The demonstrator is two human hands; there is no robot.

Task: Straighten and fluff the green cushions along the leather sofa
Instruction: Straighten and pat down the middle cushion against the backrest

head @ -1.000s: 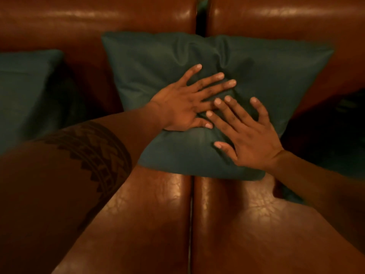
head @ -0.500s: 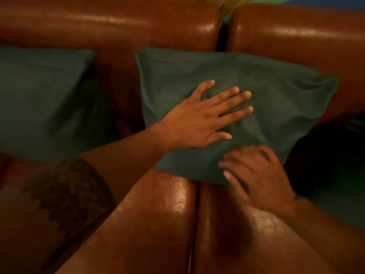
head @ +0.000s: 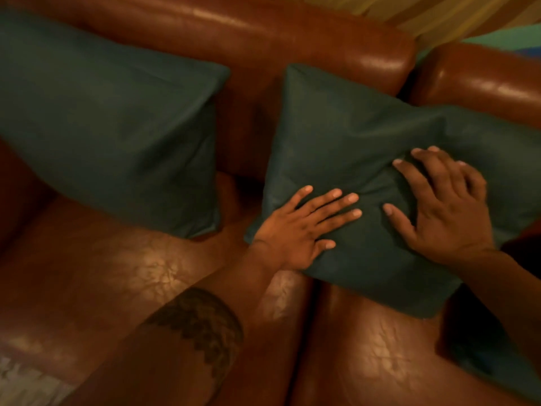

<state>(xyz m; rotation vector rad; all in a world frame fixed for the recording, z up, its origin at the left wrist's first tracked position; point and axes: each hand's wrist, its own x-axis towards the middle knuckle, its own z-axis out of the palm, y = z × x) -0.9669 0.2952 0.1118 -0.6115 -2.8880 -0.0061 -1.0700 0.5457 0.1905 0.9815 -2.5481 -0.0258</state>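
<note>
Now both hands are pressing flat, fingers spread wide, on a soft dark green square cushion [head: 351,148] leaning against the brown leather sofa [head: 263,33]: left hand [head: 301,230], right hand [head: 445,212].

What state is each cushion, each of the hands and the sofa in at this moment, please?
Right-hand green cushion: leaning on the backrest, creased, pressed by both hands.
Left-hand green cushion: leaning on the backrest, untouched.
Left hand: flat, fingers spread, on the cushion's lower left part.
Right hand: open, fingers pressing into the fabric.
Leather sofa: glossy, seat wrinkled.
</note>
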